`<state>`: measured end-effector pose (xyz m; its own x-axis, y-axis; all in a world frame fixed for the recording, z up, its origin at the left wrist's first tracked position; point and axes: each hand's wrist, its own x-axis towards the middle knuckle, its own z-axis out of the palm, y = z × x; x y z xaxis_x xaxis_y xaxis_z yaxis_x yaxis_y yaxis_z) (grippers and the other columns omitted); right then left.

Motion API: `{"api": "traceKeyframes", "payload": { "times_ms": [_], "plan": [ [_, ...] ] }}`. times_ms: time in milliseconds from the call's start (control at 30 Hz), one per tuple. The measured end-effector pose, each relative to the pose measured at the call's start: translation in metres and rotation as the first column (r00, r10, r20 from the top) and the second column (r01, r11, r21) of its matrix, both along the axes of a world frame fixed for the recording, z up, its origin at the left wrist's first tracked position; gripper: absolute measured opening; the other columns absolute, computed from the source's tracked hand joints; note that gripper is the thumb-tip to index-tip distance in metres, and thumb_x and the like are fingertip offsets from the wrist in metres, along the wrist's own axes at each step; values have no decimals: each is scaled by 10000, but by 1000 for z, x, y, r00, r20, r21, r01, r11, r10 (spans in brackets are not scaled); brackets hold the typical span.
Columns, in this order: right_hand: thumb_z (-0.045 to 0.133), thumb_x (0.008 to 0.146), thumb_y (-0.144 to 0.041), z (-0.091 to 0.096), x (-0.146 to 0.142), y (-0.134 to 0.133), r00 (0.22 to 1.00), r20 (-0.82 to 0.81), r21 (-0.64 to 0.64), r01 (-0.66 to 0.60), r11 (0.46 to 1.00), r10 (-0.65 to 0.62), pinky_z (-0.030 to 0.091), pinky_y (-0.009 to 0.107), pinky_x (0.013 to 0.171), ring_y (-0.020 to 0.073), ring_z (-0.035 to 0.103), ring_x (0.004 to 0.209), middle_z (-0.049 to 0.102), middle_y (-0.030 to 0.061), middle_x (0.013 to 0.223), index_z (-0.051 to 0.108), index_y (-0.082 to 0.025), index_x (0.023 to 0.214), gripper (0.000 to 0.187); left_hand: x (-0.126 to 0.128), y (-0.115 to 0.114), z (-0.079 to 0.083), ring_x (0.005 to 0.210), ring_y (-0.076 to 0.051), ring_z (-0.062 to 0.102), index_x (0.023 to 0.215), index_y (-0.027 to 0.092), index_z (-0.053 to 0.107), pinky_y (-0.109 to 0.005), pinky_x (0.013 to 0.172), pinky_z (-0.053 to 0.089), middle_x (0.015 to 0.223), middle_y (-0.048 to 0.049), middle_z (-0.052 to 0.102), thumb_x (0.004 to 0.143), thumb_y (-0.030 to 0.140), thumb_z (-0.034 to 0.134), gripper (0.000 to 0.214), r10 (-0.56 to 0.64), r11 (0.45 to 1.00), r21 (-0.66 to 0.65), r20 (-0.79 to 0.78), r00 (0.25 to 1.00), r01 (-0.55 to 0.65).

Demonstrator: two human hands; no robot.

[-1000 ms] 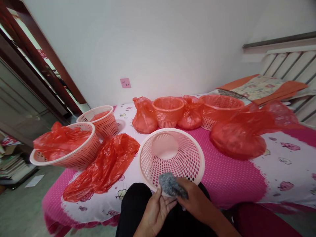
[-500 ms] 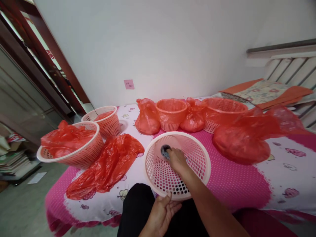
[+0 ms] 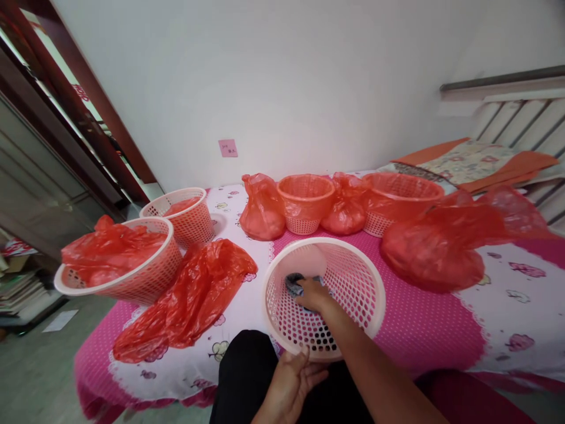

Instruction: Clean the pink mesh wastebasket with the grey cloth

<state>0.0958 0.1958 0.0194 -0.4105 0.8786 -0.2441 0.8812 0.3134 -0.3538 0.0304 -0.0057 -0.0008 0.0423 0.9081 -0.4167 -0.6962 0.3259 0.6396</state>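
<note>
A pale pink plastic mesh basket (image 3: 375,306) lies tilted in front of me, its mouth facing my body. My left hand (image 3: 293,374) grips the near rim from below, thumb on top. Inside the basket, my right hand (image 3: 312,294) is closed on a crumpled grey-blue cloth (image 3: 293,284), pressing near the inner wall and bottom. Part of the cloth is hidden under my fingers. Left of the basket, an empty-looking red plastic bag (image 3: 189,306) lies flat on the bedspread (image 3: 424,335).
On the left stand two pink baskets (image 3: 170,259) (image 3: 205,221) holding red bags. Along the wall are red-lined baskets (image 3: 304,203) (image 3: 377,224) and filled red bags (image 3: 262,215) (image 3: 346,212). A large filled red bag (image 3: 432,253) sits at right. Folded mats (image 3: 477,165) lie by the headboard.
My right hand with the cloth has shifted slightly inside the basket, and more cloth shows beyond the fingers. The basket has moved a little to the right. My left hand stays on the rim.
</note>
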Motion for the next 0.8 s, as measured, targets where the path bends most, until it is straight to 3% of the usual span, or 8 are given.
{"api": "traceKeyframes", "payload": {
  "times_ms": [100,200,400,533,667,800],
  "plan": [
    [518,917,-247,-17,-13,1,997,46,6,63,998,-63,431,541,990,388,584,1249,636,176,1388,652,-214,1349,454,-3,-1,-3,954,-326,769,1138,118,656,-427,855,546,1145,-248,779,879,477,734,450,-21,1000,-21,-30,999,21],
    [456,923,-147,-24,-17,5,995,63,18,75,997,-76,439,523,969,387,559,1274,637,181,1377,659,-198,1332,459,-4,-2,-9,943,-336,772,1126,128,643,-434,853,545,1126,-248,783,868,479,746,447,-13,998,-62,-35,999,11],
    [449,935,-85,-22,-9,12,996,88,7,-30,1000,29,450,391,971,295,584,1248,701,137,1310,708,-187,1269,435,-4,-2,-13,994,-363,764,1144,120,635,-478,929,530,1194,-257,757,846,443,780,463,2,997,-77,2,1000,-2],
    [440,922,-68,-19,-5,11,991,92,6,-97,995,96,459,383,956,298,640,1168,716,193,1274,726,-114,1236,427,-5,-3,-10,988,-378,768,1174,110,621,-483,919,540,1222,-264,744,846,413,781,474,-1,996,-94,-5,1000,0],
    [476,869,-35,-11,8,-5,983,60,22,-174,984,173,453,355,951,283,661,1127,744,172,1219,750,-127,1172,418,-5,-4,-10,956,-379,778,1195,114,609,-469,874,561,1199,-256,756,851,396,779,476,13,994,-107,-22,1000,-15],
    [467,861,-42,1,26,-38,976,22,68,-218,974,217,453,350,910,277,656,1085,758,139,1151,756,-157,1104,394,-4,-4,-11,997,-390,771,1135,103,646,-479,916,557,1185,-258,761,843,351,792,410,32,995,-99,-1,999,-32]
  ]
}}
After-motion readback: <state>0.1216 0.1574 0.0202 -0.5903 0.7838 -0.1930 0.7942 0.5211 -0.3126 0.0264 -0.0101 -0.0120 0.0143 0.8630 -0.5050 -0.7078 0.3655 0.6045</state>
